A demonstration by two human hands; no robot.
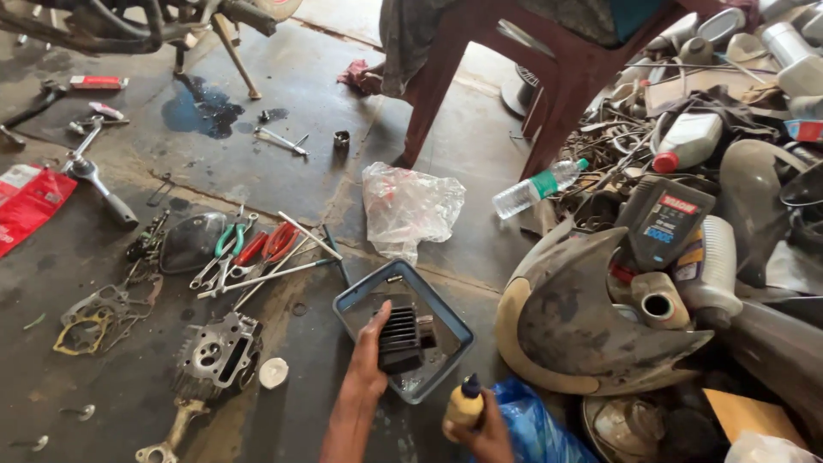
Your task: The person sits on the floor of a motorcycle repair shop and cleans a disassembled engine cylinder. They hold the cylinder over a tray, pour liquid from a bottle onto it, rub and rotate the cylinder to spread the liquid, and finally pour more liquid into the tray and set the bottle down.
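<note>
On the stained concrete floor point(300, 94), far left, a flat red packet point(26, 206) lay beside a long steel ratchet wrench point(90, 171). Nearer in, a worn metal gasket point(94, 317) sat close to a grimy finned engine cylinder head point(219, 351), with a small white disc point(273, 372) just beside it. Above these was a scatter of green- and red-handled pliers point(249, 249) and thin steel rods.

Toward the middle, the person's left hand point(370, 356) was closed around a black ribbed metal block point(400, 339), holding it upright inside a shallow blue-grey rectangular plastic tray point(450, 321). Behind the tray a crumpled clear plastic bag point(410, 206) rested on the floor.

Just right of the tray's near corner, the right hand point(487, 433) gripped a small yellow squeeze bottle with a dark nozzle point(464, 405), held upright, near the tray but apart from it. A blue plastic bag point(531, 424) lay beside it.

Further right stood a dark red plastic chair point(557, 77), a clear water bottle point(536, 187) on its side, and a heap of oil containers and scrap around a dusty curved grey motorcycle fairing point(574, 317).
</note>
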